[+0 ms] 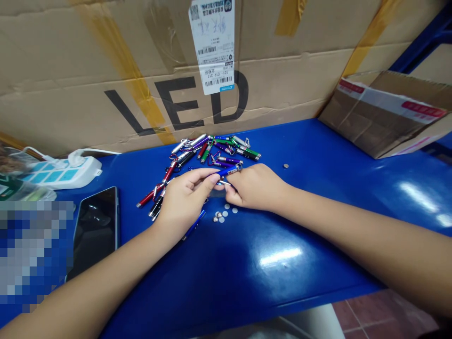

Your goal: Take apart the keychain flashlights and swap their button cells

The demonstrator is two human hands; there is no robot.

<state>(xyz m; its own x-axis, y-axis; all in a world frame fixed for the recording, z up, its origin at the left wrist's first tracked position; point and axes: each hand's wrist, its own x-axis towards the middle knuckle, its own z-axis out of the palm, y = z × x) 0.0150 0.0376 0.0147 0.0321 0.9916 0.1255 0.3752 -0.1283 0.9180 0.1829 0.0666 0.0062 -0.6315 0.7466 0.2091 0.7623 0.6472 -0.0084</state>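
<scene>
My left hand (183,200) and my right hand (256,187) meet over the blue table (282,245). Both pinch a small blue keychain flashlight (229,171) between their fingertips. Just below the hands lie several small silver button batteries (222,215). A pile of small flashlights (212,149) in green, purple, silver and red lies behind the hands. A red flashlight (155,190) and a dark one rest left of my left hand, and another blue one (193,226) pokes out under my left wrist.
A large cardboard box marked LED (176,101) stands along the back. A smaller cardboard box (384,113) sits at the right. A black phone (95,228) and a white power strip (65,172) lie at the left. One lone button battery (286,165) lies right of the pile.
</scene>
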